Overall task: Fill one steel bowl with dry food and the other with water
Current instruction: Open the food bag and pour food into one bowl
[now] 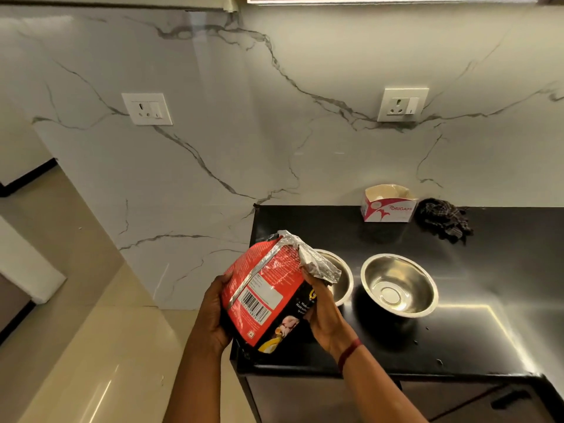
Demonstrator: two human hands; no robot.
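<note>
I hold a red and black food bag point(268, 288) with a silver torn top above the left end of the black counter point(457, 340). My left hand point(213, 312) grips its left side. My right hand point(320, 312) grips its right side, just below the crumpled foil opening. The bag tilts, with its top pointing toward the far right. Two steel bowls stand side by side on the counter. The left bowl point(341, 273) is partly hidden behind the bag. The right bowl point(399, 285) is in full view and has nothing in it.
A white and pink cardboard box point(387, 206) and a dark crumpled cloth point(444, 219) sit at the back of the counter against the marble wall. Two wall sockets point(147, 109) are above. Tiled floor lies left of the counter's edge.
</note>
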